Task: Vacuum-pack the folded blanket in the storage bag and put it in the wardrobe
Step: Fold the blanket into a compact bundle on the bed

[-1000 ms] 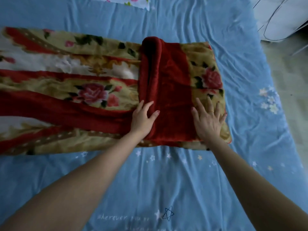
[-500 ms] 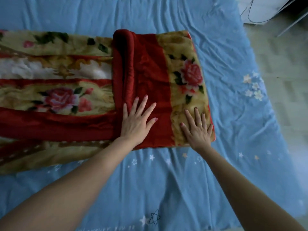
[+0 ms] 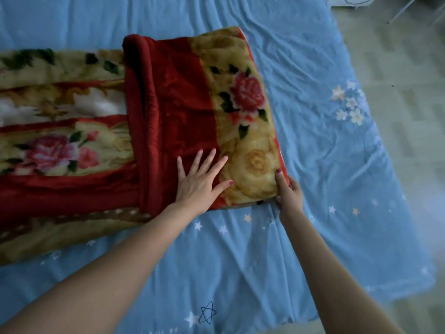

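The floral blanket lies across the blue bed, its right end folded over. Left hand lies flat on the red fold, fingers spread – holding nothing. Right hand has its grip curled round the blanket's near right corner – thumb on top.

— What have I got in front of me?

— I see the blanket, thick and plush, red with gold bands and pink roses, lying flat and stretching off the left edge of my view.

— And its right end?

— I see it folded back over itself into a thicker stack; a rounded red edge runs near to far along that fold's left side.
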